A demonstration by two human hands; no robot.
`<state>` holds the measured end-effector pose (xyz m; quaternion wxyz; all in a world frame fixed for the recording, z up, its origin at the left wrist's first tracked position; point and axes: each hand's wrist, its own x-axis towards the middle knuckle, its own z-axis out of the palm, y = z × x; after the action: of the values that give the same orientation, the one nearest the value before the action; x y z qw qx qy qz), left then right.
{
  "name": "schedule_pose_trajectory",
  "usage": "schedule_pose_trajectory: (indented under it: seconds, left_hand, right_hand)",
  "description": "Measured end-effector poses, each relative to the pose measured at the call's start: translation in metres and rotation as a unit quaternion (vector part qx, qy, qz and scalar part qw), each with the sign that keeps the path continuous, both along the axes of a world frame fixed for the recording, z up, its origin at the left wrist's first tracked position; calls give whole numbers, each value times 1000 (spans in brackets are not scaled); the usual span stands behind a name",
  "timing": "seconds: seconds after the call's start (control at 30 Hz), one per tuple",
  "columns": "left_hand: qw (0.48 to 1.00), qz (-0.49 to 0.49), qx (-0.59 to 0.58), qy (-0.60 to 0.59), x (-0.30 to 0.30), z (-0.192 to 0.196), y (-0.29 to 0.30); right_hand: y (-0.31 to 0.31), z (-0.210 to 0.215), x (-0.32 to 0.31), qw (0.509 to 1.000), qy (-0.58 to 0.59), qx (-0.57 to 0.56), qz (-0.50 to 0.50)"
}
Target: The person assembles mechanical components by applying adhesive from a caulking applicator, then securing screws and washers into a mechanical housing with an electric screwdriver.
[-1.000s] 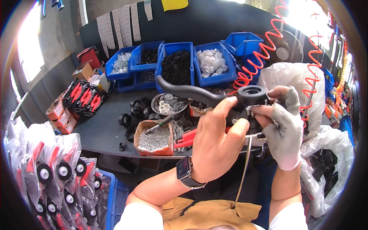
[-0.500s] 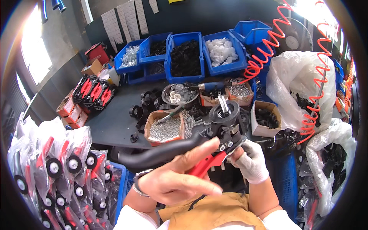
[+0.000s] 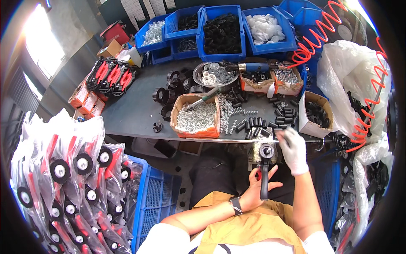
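Observation:
A black handle part (image 3: 265, 173) with a round collar and a bit of red lever at its side stands over the table's front edge. My left hand (image 3: 252, 195), bare with a dark wristband, curls loosely around its lower end, some fingers sticking out to the right. A metal fixture (image 3: 256, 154) partly shows behind the collar. My right hand (image 3: 294, 152), in a white glove with bare fingertips, reaches to the near side of a pile of small black cylinders (image 3: 285, 113). Its fingers are bent together there; what they pinch is hidden and slightly blurred.
A box of small metal parts (image 3: 195, 120), springs (image 3: 230, 111) and a bowl of washers (image 3: 213, 74) lie on the table (image 3: 135, 114). Blue bins (image 3: 223, 55) line the back. Bagged red-and-black items (image 3: 76, 178) fill the left. A red coiled hose (image 3: 313, 44) hangs right.
The view has tilted down and shifted. The black part now appears lower, beyond my spread left hand no longer. My right hand has left the part and reached the black cylinders.

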<state>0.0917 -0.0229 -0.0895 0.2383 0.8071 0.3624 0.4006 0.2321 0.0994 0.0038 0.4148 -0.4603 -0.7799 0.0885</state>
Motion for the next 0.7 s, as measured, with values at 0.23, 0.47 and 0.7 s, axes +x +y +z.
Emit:
schedule_pose_trajectory:
  seconds: [0.23, 0.47, 0.7]
  left_hand:
    - [996, -63, -69, -8, -1, 11, 5]
    - [932, 274, -122, -203, -205, 132, 76]
    - [828, 549, -92, -67, -368, 108, 227]
  right_hand:
    - [122, -8, -51, 931, -360, 51, 25]
    - [26, 29, -26, 970, 84, -211, 82]
    - [-22, -9, -10, 992, 25, 58, 110]
